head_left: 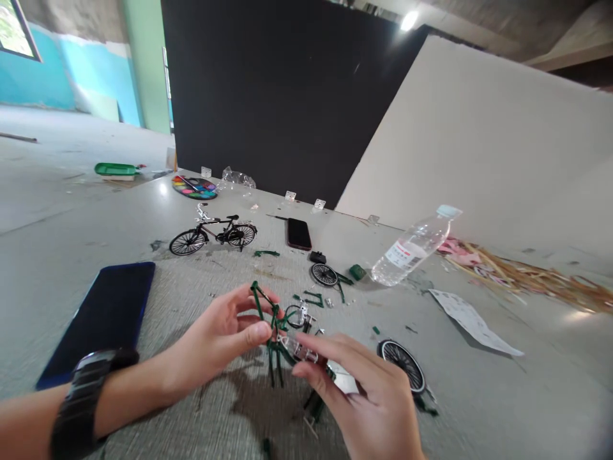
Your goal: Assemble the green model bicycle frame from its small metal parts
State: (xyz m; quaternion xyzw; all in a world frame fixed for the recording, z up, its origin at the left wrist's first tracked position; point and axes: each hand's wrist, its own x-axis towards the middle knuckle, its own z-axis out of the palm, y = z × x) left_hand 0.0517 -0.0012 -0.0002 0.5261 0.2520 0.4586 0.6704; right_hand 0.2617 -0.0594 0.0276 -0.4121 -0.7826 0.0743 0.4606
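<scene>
My left hand (218, 326) is closed round a dark green model bicycle frame (261, 301), thumb against its side. With thumb and forefinger my right hand (371, 386) pinches a small silver bicycle part (302, 350), possibly a rear rack, against the frame; whether they are joined cannot be seen. Loose small parts lie below and behind the hands, partly hidden by the fingers. Beyond them is a black spoked wheel (324, 275), and a second spoked wheel (403, 365) lies right of my right hand. An assembled black model bicycle (214, 235) stands farther back on the left.
A large dark phone (103, 313) lies at left, a smaller phone (298, 234) at back centre. A clear plastic bottle (412, 249) leans at right near a paper sheet (472, 322). A paint palette (195, 187) and a black board (278, 96) are at the back.
</scene>
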